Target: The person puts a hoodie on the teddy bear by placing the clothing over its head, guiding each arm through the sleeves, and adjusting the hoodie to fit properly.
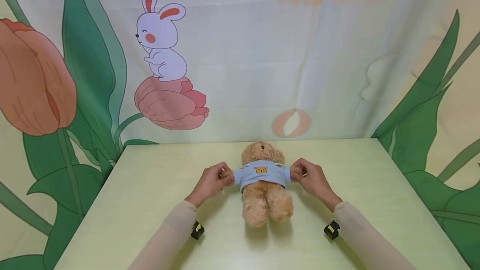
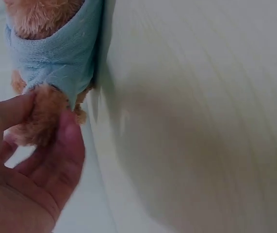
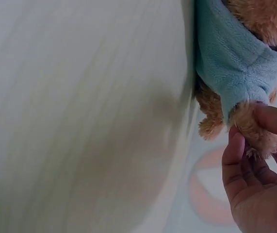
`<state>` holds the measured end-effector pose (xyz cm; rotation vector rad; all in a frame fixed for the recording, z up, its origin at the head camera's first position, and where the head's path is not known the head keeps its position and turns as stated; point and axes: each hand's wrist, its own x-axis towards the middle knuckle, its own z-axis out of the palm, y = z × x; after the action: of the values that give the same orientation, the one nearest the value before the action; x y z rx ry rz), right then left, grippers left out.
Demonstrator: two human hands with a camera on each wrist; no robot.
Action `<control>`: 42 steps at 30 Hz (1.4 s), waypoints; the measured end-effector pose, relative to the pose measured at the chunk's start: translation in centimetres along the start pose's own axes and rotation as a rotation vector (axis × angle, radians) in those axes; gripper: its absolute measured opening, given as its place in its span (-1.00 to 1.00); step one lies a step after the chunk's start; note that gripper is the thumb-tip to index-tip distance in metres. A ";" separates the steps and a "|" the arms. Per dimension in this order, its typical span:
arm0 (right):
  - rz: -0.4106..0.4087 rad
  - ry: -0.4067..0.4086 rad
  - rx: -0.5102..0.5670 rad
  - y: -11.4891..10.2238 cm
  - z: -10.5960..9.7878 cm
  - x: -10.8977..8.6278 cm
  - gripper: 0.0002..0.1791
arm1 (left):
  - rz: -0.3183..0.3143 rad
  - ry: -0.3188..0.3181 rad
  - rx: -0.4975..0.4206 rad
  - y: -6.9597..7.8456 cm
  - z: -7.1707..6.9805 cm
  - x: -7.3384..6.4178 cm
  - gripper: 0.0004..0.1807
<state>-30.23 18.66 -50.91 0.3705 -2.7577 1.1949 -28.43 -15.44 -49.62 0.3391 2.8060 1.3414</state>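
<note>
A brown teddy bear (image 1: 267, 203) in a light blue shirt (image 1: 251, 176) lies on its back on the table, head toward the far edge and legs toward me. The shirt carries a small yellow-brown animal face. My left hand (image 1: 213, 181) pinches the paw at the bear's arm on the left side. On the other side, my right hand (image 1: 313, 180) pinches the opposite paw, so both arms are spread sideways. Each wrist view shows thumb and fingers around a furry paw (image 2: 46, 114) just past the blue sleeve (image 3: 242, 90).
The pale green table (image 1: 150, 203) meets a hanging cloth (image 1: 243, 53) printed with a rabbit, tulips and leaves. Small black wrist cameras sit at the left cuff (image 1: 197, 230) and the right cuff (image 1: 332, 230).
</note>
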 end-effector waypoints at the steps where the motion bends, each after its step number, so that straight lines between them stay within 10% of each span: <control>1: -0.024 0.004 -0.025 -0.2 0.1 0.0 -0.77 | 0.000 0.009 0.048 0.3 0.0 -0.1 -0.86; 5: -0.148 0.077 -0.169 -1.2 0.0 -0.4 -0.63 | 0.095 0.087 0.249 1.7 0.1 -0.8 -0.70; 12: -0.415 0.188 -0.351 -3.4 -0.4 -1.1 -0.85 | 0.525 0.080 0.411 4.9 1.2 -1.6 -0.80; 26: -0.604 0.011 -0.531 -5.7 0.0 -1.5 -0.81 | 0.434 0.031 0.465 4.1 1.9 -1.6 -0.78; 33: -0.608 -0.045 -0.577 -6.4 0.2 -1.5 -0.77 | 0.487 -0.012 0.427 4.1 2.3 -1.5 -0.80; 42: -0.589 -0.048 -0.589 -6.1 0.4 -1.5 -0.93 | 0.556 0.100 0.515 3.7 2.6 -1.5 -0.96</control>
<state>-27.15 14.63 -47.23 1.0312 -2.5751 0.2294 -26.00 -11.45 -48.54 1.1575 3.2473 0.6405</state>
